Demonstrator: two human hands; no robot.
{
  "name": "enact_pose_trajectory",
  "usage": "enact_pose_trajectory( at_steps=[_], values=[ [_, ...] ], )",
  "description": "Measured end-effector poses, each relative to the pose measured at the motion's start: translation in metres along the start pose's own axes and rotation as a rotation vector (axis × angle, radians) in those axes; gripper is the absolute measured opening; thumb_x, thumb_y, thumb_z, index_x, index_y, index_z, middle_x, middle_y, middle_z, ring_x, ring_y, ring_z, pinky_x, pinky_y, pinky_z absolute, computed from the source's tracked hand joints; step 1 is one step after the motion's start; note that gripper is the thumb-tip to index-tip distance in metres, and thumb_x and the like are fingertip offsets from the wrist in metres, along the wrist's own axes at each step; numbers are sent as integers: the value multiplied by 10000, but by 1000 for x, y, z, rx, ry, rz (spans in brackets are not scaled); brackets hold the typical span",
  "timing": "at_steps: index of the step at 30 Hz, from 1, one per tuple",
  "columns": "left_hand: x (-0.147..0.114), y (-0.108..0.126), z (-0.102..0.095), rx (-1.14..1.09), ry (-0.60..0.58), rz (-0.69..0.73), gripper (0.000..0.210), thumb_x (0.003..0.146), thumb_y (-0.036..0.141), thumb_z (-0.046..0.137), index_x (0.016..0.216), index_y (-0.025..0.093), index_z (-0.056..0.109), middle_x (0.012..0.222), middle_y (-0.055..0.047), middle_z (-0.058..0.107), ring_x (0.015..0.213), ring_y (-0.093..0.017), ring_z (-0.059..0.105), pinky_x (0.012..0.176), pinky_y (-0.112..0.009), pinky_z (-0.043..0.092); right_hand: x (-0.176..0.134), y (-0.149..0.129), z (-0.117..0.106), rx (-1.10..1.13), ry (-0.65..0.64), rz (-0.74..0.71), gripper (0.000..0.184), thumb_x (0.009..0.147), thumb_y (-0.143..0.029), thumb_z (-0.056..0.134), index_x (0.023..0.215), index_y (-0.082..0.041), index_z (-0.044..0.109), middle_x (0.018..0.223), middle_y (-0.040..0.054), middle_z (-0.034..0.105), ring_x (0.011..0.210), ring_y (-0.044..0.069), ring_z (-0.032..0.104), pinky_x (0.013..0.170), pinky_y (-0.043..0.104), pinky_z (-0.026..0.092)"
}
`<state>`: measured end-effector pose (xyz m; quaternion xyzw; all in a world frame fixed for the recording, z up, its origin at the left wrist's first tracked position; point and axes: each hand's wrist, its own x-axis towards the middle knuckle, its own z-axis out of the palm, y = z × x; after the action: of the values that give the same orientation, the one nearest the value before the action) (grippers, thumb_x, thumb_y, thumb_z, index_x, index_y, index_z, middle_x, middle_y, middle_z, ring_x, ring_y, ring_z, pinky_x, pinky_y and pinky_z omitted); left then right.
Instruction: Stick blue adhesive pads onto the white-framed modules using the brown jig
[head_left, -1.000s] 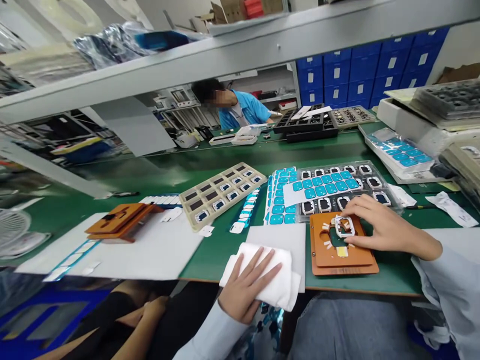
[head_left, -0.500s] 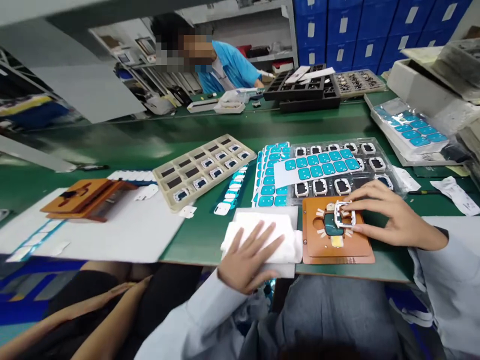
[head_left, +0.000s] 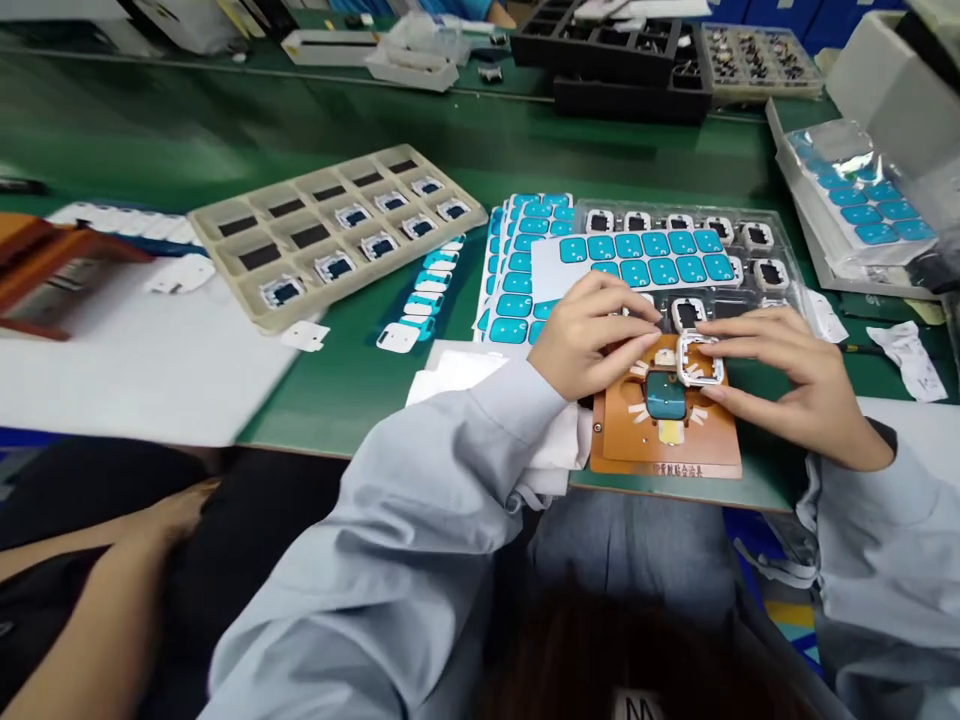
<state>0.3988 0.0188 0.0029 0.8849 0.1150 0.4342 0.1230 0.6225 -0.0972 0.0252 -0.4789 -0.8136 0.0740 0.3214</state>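
A white rounded-square plastic frame [head_left: 697, 381] is pinched along its right side by my right hand [head_left: 799, 380]. It is held over an orange jig [head_left: 622, 440] with a teal centre block [head_left: 666, 400], white strips and a yellow pad. My left hand [head_left: 589, 340] reaches over the jig's upper left corner, thumb and fingers slightly apart, fingertips short of the frame. Nothing shows in that hand. Beneath my left forearm lies a folded white cloth [head_left: 555, 445], partly hidden by the sleeve.
Behind the jig are sheets of teal stickers [head_left: 517, 305] and a clear tray [head_left: 795, 240] of similar frames. A beige tray [head_left: 259, 318] holds several parts at left. Another person's arm [head_left: 112, 620] is at lower left. Packed teal stickers [head_left: 862, 210] lie at right.
My left hand has lifted off the white cloth and moved right to the jig. My right hand still holds the frame over the jig. The view has tilted down.
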Motion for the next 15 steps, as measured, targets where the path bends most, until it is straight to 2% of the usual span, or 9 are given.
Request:
enact_pose_trajectory(
  at_steps=[2,6,10,15],
  values=[
    [-9,-7,4,-23,25,5,213,942,318,552,852,207,710,901,-36,730,917,-183,620,853,-366,492,0,1,-1,4,-1,10,218,896,-358,709,1099,-278,700,1267,47,659,1122,299,605,990,517,449],
    [-12,-3,-4,-125,42,47,152,909,328,616,895,207,707,933,-41,725,915,-179,607,867,-368,487,-1,3,-4,24,-11,14,205,879,-373,728,1055,-269,724,1294,61,637,1149,304,590,982,503,442],
    [-10,7,-5,-160,-42,5,303,841,487,688,971,213,703,996,-51,725,997,-216,584,898,-401,476,0,1,-3,4,19,-15,184,902,-325,701,1080,-293,730,1176,43,701,1038,276,630,919,489,466],
    [-13,13,-6,-110,-68,36,393,815,530,670,1026,200,696,1008,-61,724,1011,-240,561,882,-421,444,-1,-7,7,25,84,-117,200,868,-311,739,1064,-274,740,1153,56,713,954,259,602,838,463,490]
  ],
)
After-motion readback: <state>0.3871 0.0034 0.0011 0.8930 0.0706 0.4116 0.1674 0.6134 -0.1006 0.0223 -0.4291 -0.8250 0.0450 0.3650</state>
